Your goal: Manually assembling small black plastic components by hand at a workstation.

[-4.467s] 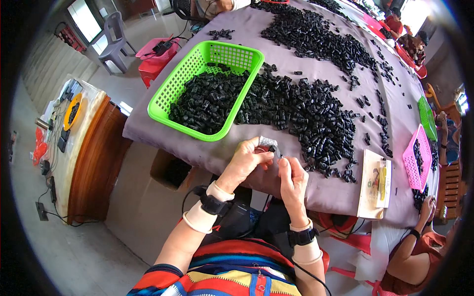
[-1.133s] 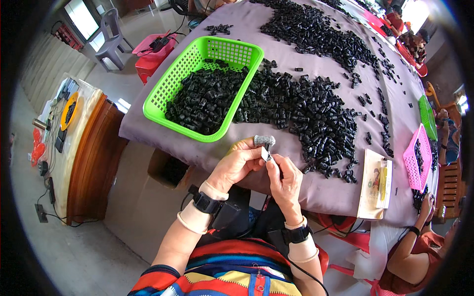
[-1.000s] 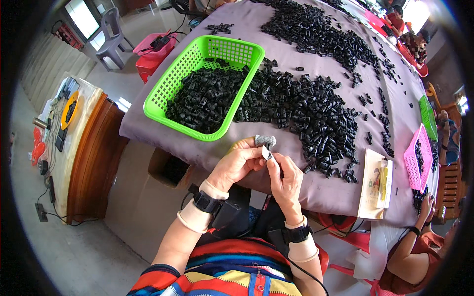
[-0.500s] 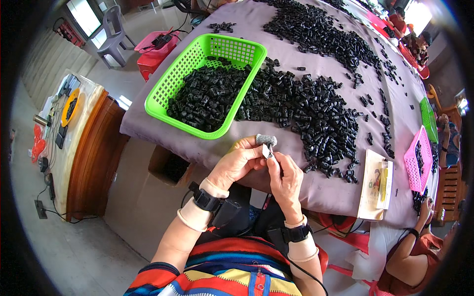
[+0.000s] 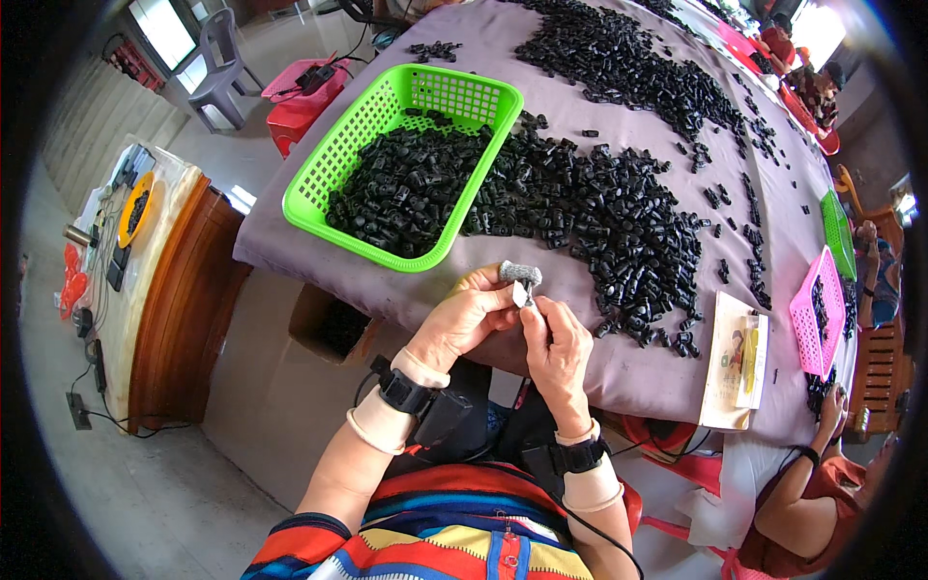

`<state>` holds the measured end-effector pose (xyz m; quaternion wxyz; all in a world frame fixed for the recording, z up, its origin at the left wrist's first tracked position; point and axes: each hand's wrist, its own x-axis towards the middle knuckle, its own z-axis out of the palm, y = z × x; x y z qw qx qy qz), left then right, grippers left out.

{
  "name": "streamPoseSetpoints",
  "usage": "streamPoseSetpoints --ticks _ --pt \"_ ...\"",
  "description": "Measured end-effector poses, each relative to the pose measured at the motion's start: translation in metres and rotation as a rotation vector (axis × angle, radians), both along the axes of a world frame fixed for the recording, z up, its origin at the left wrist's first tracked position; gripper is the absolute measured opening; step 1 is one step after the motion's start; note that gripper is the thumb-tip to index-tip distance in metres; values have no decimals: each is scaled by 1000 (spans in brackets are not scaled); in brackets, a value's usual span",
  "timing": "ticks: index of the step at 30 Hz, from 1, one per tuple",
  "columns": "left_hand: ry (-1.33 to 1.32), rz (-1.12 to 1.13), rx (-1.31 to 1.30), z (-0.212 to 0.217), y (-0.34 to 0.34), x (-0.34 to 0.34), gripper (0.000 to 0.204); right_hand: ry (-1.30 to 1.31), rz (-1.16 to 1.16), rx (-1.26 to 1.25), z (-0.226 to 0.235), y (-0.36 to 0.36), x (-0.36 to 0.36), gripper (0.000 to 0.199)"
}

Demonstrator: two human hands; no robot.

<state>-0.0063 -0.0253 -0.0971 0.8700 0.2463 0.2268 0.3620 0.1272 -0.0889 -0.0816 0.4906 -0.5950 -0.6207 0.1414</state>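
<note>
Just in front of the table edge, my left hand (image 5: 462, 324) and my right hand (image 5: 561, 348) meet fingertip to fingertip, both closed in a pinch. A small white flat piece (image 5: 520, 294) shows between them, by my left thumb. A grey fabric finger cover (image 5: 520, 273) sits over a left fingertip, with a bit of something dark below it. What my right fingers grip is too small and covered to make out. Beyond my hands, a bright green basket (image 5: 416, 262) holds many small black plastic parts (image 5: 411, 184). More such black parts (image 5: 619, 232) lie heaped on the table beside it.
A mauve cloth covers the table (image 5: 464, 358). Cardboard with a yellow item (image 5: 730, 377) lies at right, near a pink basket (image 5: 817, 309) and a co-worker's arm (image 5: 807, 474). Under the table stands a cardboard box (image 5: 324, 333). A wooden cabinet (image 5: 184, 309) is at left.
My hands stay together in almost the same place. The white flat piece between the fingertips has tilted slightly; the basket and heaps are unchanged.
</note>
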Motion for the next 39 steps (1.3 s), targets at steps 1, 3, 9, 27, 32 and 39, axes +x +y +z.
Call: streamPoseSetpoints --ticks 1,3,9,27,32,39 --pt "0 1 -1 0 0 0 20 -6 -3 -6 0 0 0 12" --pt "3 6 -6 -1 0 0 19 -13 -5 -12 0 0 0 12" --pt "-4 -4 -5 0 0 1 19 -19 -20 -5 -1 1 -2 12" --pt "16 12 -26 0 -1 1 20 -64 -4 22 -1 -3 -2 14" --pt "48 18 -49 2 -1 2 19 -60 -10 13 1 -3 -2 13" --pt "24 -5 -33 -2 1 0 20 -36 -24 14 0 -1 -2 12"
